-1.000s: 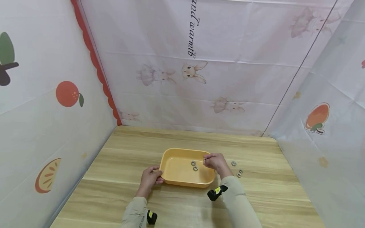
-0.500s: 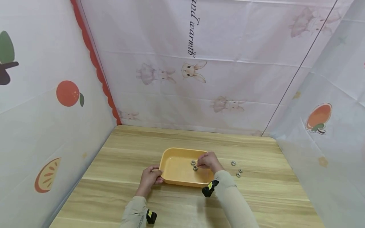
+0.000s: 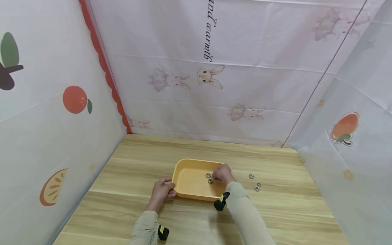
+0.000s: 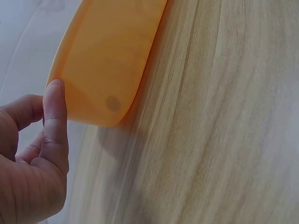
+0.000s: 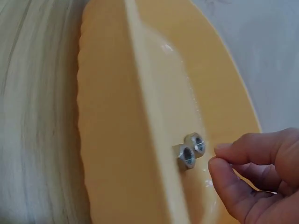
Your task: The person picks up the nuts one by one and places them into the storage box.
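My left hand grips the near left corner of a yellow-orange plastic tray; in the left wrist view the thumb lies on its outer wall. Inside the tray, two metal hex nuts sit side by side on the floor. My right hand is low over the tray's right half, thumb and forefinger brought together just beside those nuts. In the right wrist view, the fingertips hide the nut pinched between them. Outside the tray to the right lie three more nuts, one of them a larger nut.
The tray stands on a light wood-grain table. Printed cloth walls enclose it at the back and both sides. A black wrist camera on the right sleeve hangs close to the tray's near edge.
My right hand has moved left and down into the tray with the nut, beside the two nuts there. My left hand keeps its grip on the corner. The head view has shifted slightly.
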A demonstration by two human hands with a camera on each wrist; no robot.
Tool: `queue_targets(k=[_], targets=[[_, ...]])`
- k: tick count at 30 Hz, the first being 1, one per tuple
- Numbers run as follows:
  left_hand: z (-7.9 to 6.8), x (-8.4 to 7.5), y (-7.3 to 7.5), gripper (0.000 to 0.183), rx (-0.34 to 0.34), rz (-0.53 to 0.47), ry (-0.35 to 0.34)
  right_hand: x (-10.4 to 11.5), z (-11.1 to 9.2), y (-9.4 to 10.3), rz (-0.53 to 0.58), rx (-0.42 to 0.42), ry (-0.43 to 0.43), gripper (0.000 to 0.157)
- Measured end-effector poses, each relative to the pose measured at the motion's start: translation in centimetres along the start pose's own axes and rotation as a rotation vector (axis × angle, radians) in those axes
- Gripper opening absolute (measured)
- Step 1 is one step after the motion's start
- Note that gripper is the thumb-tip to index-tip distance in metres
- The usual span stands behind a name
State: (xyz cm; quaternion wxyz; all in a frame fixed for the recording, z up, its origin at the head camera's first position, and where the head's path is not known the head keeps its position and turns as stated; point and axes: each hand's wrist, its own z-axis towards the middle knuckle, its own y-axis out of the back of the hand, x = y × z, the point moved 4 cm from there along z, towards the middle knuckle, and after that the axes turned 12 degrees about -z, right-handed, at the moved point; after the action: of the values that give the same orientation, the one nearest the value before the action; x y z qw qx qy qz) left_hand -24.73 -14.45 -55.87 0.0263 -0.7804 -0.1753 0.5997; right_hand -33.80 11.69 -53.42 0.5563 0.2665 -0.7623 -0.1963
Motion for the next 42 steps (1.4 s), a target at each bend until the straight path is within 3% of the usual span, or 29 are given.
queue_targets(k=[4, 13, 16, 21, 25, 32, 42], targets=[[-0.1, -0.2, -0.2, 0.035, 0.009, 0.004, 0.003, -0.2, 0.1, 0.1, -0.147, -0.031, -0.003, 0.026], [0.0, -0.3, -0.1, 0.033, 0.000, 0.014, 0.007, 0.4, -0.5, 0.3, -0.112, 0.005, 0.042, 0.018], [0.0, -0.3, -0.2, 0.033, 0.004, 0.021, 0.001, 1.5, -1.1, 0.6, -0.205, 0.023, 0.162, 0.003], [0.1, -0.3, -0.2, 0.033, 0.007, 0.008, -0.001, 3.4, -2.3, 0.9, -0.581, -0.009, 0.454, 0.029], [0.1, -0.3, -0.2, 0.033, 0.004, 0.007, 0.006, 3.9, -3.3, 0.8, -0.750, 0.002, 0.555, 0.036], [-0.2, 0.2, -0.1, 0.032, -0.008, 0.016, 0.010, 3.2, -4.2, 0.7, -0.748, 0.036, 0.570, 0.032], [-0.1, 0.1, -0.2, 0.033, -0.013, 0.015, 0.008, 2.2, -5.4, 2.6, -0.858, -0.069, 0.545, 0.040]])
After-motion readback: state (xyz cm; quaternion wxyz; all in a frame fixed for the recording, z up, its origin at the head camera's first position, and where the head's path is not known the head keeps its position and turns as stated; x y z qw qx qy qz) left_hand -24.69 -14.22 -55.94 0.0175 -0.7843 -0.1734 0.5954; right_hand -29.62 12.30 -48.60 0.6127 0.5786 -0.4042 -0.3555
